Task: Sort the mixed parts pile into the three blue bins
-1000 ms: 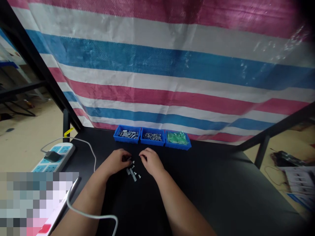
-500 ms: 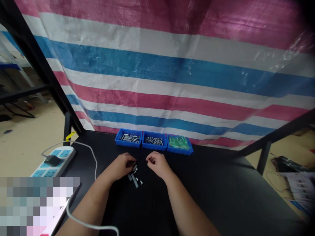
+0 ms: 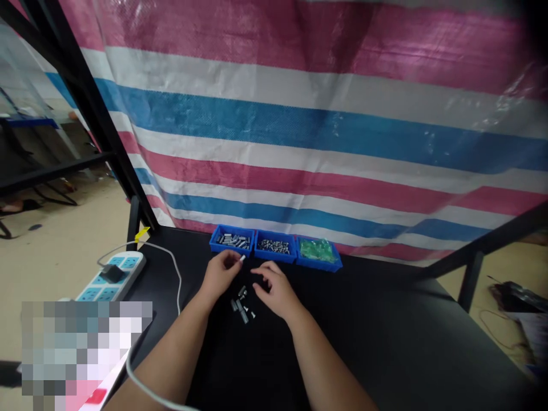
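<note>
My left hand (image 3: pixel 221 273) pinches a small metal cylinder (image 3: pixel 242 258) between thumb and fingertips, in front of the left blue bin (image 3: pixel 231 250). That bin holds metal cylinders. To the right, my right hand (image 3: pixel 274 285) has its thumb and fingers apart with nothing between them. On the black table, below and between the hands, lie several loose cylinders (image 3: pixel 242 314) and small screws (image 3: pixel 253 314). The middle blue bin (image 3: pixel 274 255) holds small screws, and the right blue bin (image 3: pixel 319 264) holds green packets.
A white power strip (image 3: pixel 131 264) with a black plug (image 3: pixel 112 274) sits at the table's left edge. A pale cable (image 3: pixel 177 273) runs over the left side. Behind the bins hangs a striped sheet (image 3: pixel 299 154) beside black frame bars.
My left hand has risen towards the left bin, and a cylinder now shows at its fingertips. My right hand's fingers have spread apart. The camera view has shifted slightly.
</note>
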A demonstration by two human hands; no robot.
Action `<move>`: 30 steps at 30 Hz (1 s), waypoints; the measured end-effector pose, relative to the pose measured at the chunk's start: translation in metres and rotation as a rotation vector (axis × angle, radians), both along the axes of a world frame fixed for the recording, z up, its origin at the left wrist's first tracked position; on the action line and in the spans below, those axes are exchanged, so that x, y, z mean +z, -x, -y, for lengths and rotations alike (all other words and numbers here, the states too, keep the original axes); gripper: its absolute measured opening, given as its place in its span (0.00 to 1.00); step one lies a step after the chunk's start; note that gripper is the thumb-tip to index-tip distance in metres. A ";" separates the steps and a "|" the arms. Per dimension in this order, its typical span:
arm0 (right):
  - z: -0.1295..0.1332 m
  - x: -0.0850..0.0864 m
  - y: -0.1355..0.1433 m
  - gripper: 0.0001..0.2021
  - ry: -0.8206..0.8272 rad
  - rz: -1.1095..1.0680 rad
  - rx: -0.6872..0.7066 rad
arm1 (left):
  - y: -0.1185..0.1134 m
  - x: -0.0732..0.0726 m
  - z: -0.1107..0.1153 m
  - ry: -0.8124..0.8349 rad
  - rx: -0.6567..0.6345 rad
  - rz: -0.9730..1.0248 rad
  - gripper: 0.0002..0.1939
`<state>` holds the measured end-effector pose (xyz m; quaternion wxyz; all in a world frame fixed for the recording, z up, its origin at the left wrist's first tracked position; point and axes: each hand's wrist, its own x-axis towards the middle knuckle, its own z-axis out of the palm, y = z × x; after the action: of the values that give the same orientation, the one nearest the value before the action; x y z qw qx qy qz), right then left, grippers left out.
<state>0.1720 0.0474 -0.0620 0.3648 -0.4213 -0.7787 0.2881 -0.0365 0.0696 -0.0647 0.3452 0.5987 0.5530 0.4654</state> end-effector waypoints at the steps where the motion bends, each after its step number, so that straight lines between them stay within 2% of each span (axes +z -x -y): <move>1: 0.004 0.000 0.002 0.17 0.015 0.046 0.047 | -0.002 -0.001 -0.005 -0.016 0.059 0.073 0.16; 3: 0.008 0.001 0.007 0.13 0.032 0.110 0.100 | -0.007 -0.002 -0.014 -0.057 0.115 0.217 0.22; 5: 0.010 0.002 0.012 0.12 0.029 0.146 0.099 | -0.009 -0.002 -0.018 -0.081 0.094 0.302 0.29; 8: 0.009 0.002 0.017 0.09 0.023 0.177 0.097 | -0.004 0.003 -0.011 -0.041 0.044 0.268 0.29; 11: 0.009 0.002 0.017 0.06 0.013 0.202 0.089 | 0.006 0.014 0.006 -0.017 -0.028 0.047 0.21; 16: 0.010 0.002 0.011 0.06 0.009 0.289 0.027 | 0.011 0.028 0.026 -0.014 -0.393 -0.450 0.15; 19: 0.008 0.001 0.005 0.06 0.029 0.332 -0.045 | 0.006 0.027 0.026 0.000 -0.435 -0.607 0.16; 22: 0.000 -0.001 0.000 0.05 0.040 0.187 -0.111 | 0.003 0.022 0.023 0.036 -0.433 -0.626 0.15; 25: -0.014 -0.005 -0.004 0.04 0.013 -0.135 -0.234 | 0.004 0.019 0.023 0.053 -0.429 -0.595 0.14; 28: -0.026 -0.010 -0.010 0.19 0.006 -0.376 -0.299 | 0.004 0.020 0.026 0.080 -0.436 -0.593 0.11; 30: -0.027 -0.011 -0.015 0.26 0.014 -0.346 -0.291 | 0.003 0.021 0.027 0.090 -0.441 -0.596 0.09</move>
<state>0.1874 0.0739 -0.0728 0.5277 -0.4761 -0.6335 0.3059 -0.0396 0.0421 -0.0433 0.2870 0.7968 0.5068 0.1607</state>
